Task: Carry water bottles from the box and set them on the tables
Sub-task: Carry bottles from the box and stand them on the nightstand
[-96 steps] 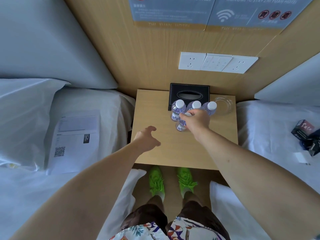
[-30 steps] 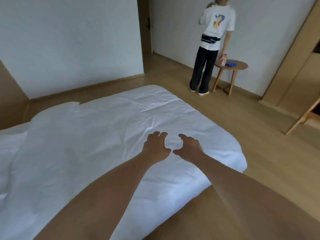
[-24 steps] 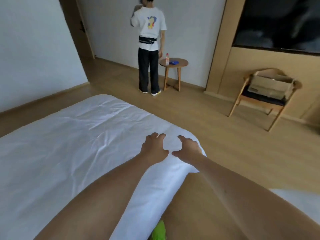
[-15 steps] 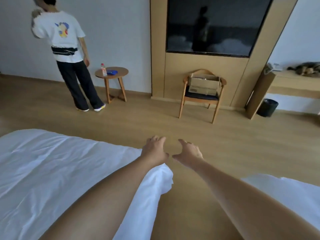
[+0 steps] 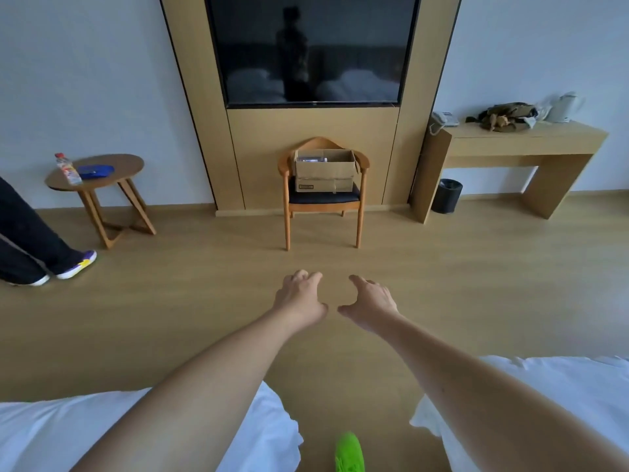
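Observation:
An open cardboard box [image 5: 324, 170] sits on a wooden chair [image 5: 322, 198] against the far wall, straight ahead; bottle tops [image 5: 311, 159] show inside it. My left hand [image 5: 299, 297] and my right hand [image 5: 369, 299] are stretched out in front of me over the floor, side by side, fingers apart and holding nothing. A small round wooden table [image 5: 98, 172] stands at the far left. A long wooden desk [image 5: 517, 137] stands at the far right.
Two white beds flank me, left [image 5: 68, 434] and right [image 5: 551, 379], with a floor aisle between. A person's legs [image 5: 30, 240] stand at the left by the round table, which bears a red-capped bottle [image 5: 69, 168] and a blue object [image 5: 95, 171]. A black bin [image 5: 446, 195] sits by the desk.
My view has swung from the bedside table, where my right hand held a bottle, round past the bed to face the chair with the box. Both hands are now empty.

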Demonstrator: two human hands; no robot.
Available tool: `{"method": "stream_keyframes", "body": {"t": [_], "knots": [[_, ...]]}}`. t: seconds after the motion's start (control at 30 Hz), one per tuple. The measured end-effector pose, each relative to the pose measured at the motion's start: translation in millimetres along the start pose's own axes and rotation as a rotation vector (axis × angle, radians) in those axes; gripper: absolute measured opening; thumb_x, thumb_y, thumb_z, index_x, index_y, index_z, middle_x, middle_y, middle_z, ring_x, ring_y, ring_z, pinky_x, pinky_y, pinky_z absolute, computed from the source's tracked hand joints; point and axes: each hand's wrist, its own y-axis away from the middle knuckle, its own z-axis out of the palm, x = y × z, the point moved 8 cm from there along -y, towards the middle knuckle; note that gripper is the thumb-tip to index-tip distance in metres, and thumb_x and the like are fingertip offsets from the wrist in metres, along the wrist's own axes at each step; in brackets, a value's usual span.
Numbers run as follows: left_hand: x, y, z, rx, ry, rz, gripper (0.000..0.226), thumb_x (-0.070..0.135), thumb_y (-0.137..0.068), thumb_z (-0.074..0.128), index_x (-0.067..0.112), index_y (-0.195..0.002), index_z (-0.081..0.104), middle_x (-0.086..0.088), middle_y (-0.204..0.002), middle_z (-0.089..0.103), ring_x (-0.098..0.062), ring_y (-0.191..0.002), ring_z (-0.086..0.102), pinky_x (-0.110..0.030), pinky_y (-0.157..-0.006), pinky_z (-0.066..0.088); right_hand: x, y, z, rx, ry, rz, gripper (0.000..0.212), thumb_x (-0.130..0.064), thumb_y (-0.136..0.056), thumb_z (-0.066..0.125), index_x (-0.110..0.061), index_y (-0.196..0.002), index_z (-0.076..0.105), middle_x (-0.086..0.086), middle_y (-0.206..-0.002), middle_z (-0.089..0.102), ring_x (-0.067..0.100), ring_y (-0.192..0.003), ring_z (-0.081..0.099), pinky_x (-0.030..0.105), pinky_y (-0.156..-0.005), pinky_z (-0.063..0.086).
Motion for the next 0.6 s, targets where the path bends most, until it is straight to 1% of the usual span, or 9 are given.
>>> {"method": "stream_keyframes", "body": {"t": [0.17,0.4,0.6], "knots": [[7.0,-122.7,-6.6,-0.018,-0.045,-0.036,0.068,0.042,-0.087,0.064,0.026,-0.150,0.042,-0.004,-0.154,0.038,-0.029,-0.142,0.032,-0.043,-0.111,0.040,0.5,-125.7,-25.9,-0.039,-0.013,-0.012,0.085,-0.042,-0.084,0.071,-0.031,-0.157,0.031,0.005,-0.149,0.049,0.031,-0.138,0.042,0.040,-0.102,0.046],[11.8,-281.6,-45.9,-0.015,-0.043,-0.080,0.068,0.047,-0.092,0.068,0.024,-0.151,0.042,-0.003,-0.160,0.035,-0.029,-0.146,0.031,-0.044,-0.115,0.039,-23.0,-285.3,-92.8,0.005,-0.059,-0.066,0.083,-0.044,-0.086,0.072,-0.028,-0.157,0.034,0.007,-0.149,0.051,0.031,-0.137,0.044,0.041,-0.103,0.047],[8.8,-412.8,-53.0,-0.045,-0.055,-0.042,0.063,0.043,-0.094,0.066,0.025,-0.149,0.043,-0.003,-0.154,0.039,-0.029,-0.143,0.035,-0.044,-0.111,0.041,-22.1,-409.5,-99.8,-0.011,-0.068,-0.024,0.081,-0.044,-0.087,0.072,-0.028,-0.157,0.034,0.008,-0.148,0.051,0.030,-0.139,0.042,0.041,-0.105,0.047]]}}
